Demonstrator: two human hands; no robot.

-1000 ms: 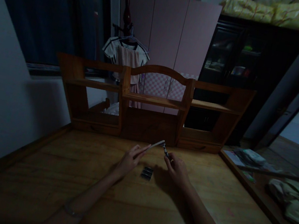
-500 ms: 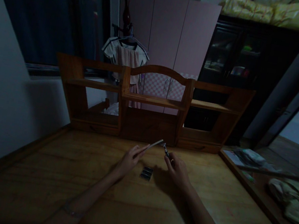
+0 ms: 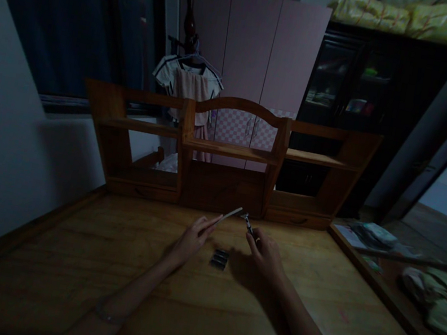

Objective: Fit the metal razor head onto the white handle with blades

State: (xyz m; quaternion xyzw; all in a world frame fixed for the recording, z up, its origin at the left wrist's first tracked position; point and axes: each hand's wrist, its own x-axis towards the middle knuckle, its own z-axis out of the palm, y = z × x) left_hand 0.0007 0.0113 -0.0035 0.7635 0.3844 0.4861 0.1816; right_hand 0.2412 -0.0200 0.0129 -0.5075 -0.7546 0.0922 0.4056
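My left hand (image 3: 193, 238) is closed round the lower end of a thin pale strip (image 3: 229, 215) that slants up to the right. My right hand (image 3: 265, 254) pinches a small dark metal tool (image 3: 247, 221) whose tip points up toward the strip's end. A small gap separates the two tips. Both hands hover above the wooden desk (image 3: 63, 255). A small dark ribbed block (image 3: 219, 259) lies flat on the desk between the hands.
A wooden shelf unit (image 3: 230, 151) stands along the desk's far edge. Papers (image 3: 370, 236) and a crumpled pale cloth (image 3: 441, 301) lie on the surface at right. Behind are a pink wardrobe (image 3: 263, 54), hanging clothes (image 3: 187, 78) and a dark cabinet (image 3: 355, 98).
The strip and the tool tip touched one second ago; now the strip's end has drawn slightly left, leaving a small gap. The arms have hardly shifted.
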